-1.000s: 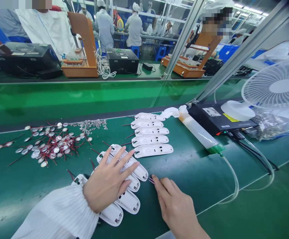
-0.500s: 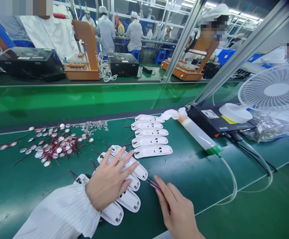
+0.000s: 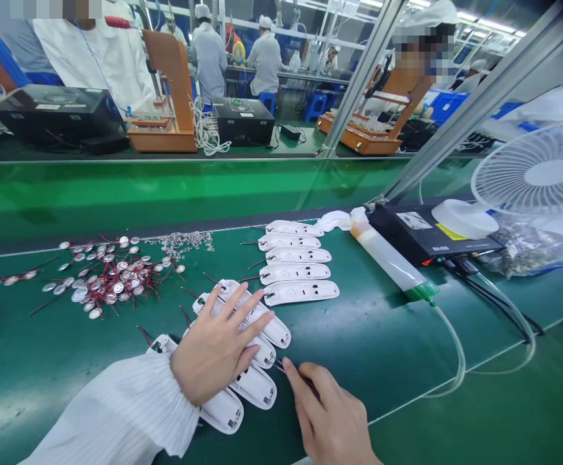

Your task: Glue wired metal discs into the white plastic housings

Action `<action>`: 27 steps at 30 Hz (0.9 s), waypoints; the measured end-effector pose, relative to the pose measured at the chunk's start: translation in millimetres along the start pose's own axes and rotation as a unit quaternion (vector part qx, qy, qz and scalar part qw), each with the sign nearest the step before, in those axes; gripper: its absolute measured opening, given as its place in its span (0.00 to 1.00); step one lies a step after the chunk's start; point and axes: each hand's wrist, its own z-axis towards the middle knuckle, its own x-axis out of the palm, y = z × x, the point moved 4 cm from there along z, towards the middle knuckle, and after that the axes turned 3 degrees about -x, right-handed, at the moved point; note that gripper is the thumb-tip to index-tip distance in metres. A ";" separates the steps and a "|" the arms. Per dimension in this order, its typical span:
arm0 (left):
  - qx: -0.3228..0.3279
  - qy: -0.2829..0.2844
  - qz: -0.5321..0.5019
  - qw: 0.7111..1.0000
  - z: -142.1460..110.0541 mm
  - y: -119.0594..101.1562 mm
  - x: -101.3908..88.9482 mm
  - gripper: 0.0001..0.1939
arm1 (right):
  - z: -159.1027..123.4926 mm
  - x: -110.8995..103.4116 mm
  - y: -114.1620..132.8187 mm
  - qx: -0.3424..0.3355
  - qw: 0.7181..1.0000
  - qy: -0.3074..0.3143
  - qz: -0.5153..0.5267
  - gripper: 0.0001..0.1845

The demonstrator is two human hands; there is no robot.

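My left hand (image 3: 220, 345) lies with its fingers spread across a slanted group of white elongated plastic shells (image 3: 256, 387), covering their middles. Small circuit parts sit at the shells' ends, and thin red wires stick out at the far left ends. My right hand (image 3: 332, 410) is closed around slim tweezers (image 3: 280, 366), mostly hidden by the fingers. Their tip is at the near end of the second shell from the top; whether it touches cannot be made out. Behind lies a neat row of similar white shells (image 3: 303, 292).
Left on the green bench are a pile of round metal discs with red wires (image 3: 121, 278) and small clear pieces (image 3: 184, 244). At right are a translucent tube (image 3: 388, 255) with a hose, a black box (image 3: 421, 242) and a white fan (image 3: 538, 171). People work beyond.
My right hand has moved down and left, taking the tweezers' tip from the top slanted shell's end to the second one's. My left hand stays spread on the shells.
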 end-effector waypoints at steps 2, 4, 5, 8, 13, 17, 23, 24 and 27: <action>-0.001 0.002 -0.004 1.000 -0.3 -0.2 0.4 0.22 | -0.4 0.1 2.4 -0.028 0.999 0.014 -0.020 0.20; -0.002 0.003 -0.007 1.000 -0.7 -0.2 0.9 0.23 | -0.4 0.7 4.8 -0.058 0.997 0.035 -0.040 0.22; -0.003 0.003 -0.007 1.000 -0.8 -0.2 1.2 0.23 | -0.2 0.9 5.6 -0.069 0.996 0.043 -0.049 0.22; -0.002 0.001 -0.006 1.000 -1.0 0.0 1.5 0.22 | 0.8 1.4 5.3 -0.081 0.994 0.052 -0.055 0.23; -0.006 0.001 -0.003 1.000 -0.7 0.3 0.7 0.23 | -3.2 -2.8 -3.1 -0.009 1.000 0.001 0.018 0.20; -0.029 0.005 -0.002 1.000 -0.2 -0.1 -0.3 0.23 | -20.5 -6.2 -3.4 0.054 0.997 -0.007 0.058 0.17; -0.035 -0.004 -0.006 0.999 0.1 -2.1 -2.4 0.22 | -35.9 -6.8 7.4 0.050 0.997 0.033 0.044 0.19; -0.036 -0.005 -0.006 0.999 0.2 -2.1 -2.7 0.22 | -35.3 -6.9 8.4 0.049 0.997 0.037 0.041 0.19; -0.038 -0.012 -0.011 0.999 0.8 -1.4 -3.0 0.23 | -32.1 -6.7 9.8 0.042 0.998 0.046 0.033 0.20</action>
